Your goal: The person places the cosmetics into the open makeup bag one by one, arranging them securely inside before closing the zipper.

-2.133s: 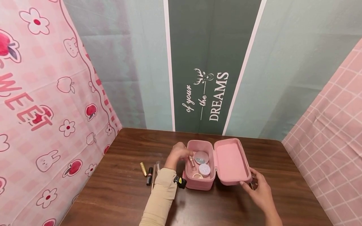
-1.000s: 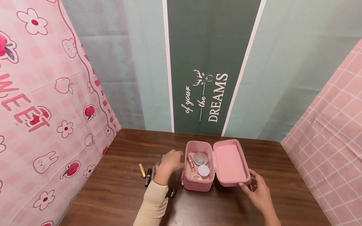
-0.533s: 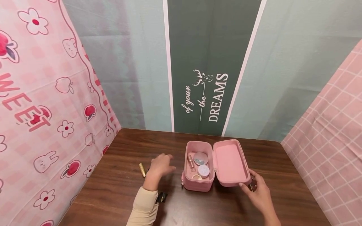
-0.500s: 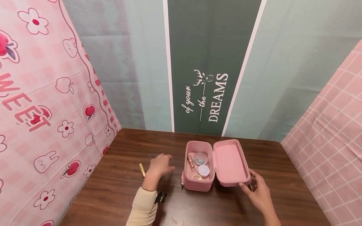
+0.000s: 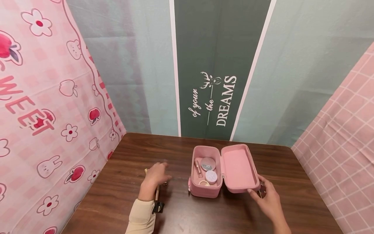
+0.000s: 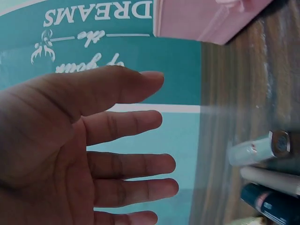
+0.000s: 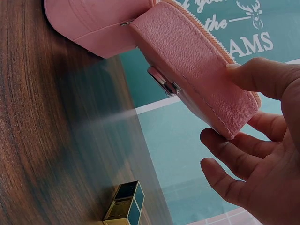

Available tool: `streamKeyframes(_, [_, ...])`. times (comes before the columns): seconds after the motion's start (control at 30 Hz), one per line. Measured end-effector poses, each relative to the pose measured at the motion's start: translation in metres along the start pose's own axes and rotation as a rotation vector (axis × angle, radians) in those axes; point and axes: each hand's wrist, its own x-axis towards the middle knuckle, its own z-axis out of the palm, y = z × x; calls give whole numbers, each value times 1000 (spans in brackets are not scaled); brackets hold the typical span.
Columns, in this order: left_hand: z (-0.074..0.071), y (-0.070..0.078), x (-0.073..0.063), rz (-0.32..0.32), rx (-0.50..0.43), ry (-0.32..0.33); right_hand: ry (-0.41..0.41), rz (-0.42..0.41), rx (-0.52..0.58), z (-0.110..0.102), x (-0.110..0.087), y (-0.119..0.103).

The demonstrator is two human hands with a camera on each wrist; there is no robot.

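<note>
My left hand hovers palm-down over a small group of cosmetics at the table's left, fingers spread and holding nothing. The left wrist view shows a clear-capped tube, a pale slim tube and a dark tube lying beyond its fingertips. A gold lipstick peeks out behind that hand. My right hand grips the raised lid of a pink makeup case, thumb on the rim, fingers behind. Inside the case lie a rose-gold lipstick tube, a round compact and a lilac round box.
A gold-and-dark rectangular item stands on the wooden table beside my right hand, mostly hidden in the head view. A ring-shaped piece lies at the case's near end. Patterned cloths hang along the back and sides.
My left hand has withdrawn from inside the case and moved left over the loose cosmetics, letting go of the rose-gold tube. My right hand has stayed at the lid.
</note>
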Motion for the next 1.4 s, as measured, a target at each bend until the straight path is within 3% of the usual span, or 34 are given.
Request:
streamKeyframes(0.27, [12,-19,-3,12,-34,44,8,-3,7,1,-2,1])
streamKeyframes(0.63, [34,-30,-6,-2,-70,119,-2,6,7,1,-2,1])
streamKeyframes(1.03, [71,-30,0,-178,-150,320,11,0,5,1,-2,2])
streamKeyframes(1.17, [75,-29,3,-209,-162,340,8,3,13,2,-2,2])
streamKeyframes(1.4, [83,-33,11,-228,-166,315,19,-10,20,1,-3,2])
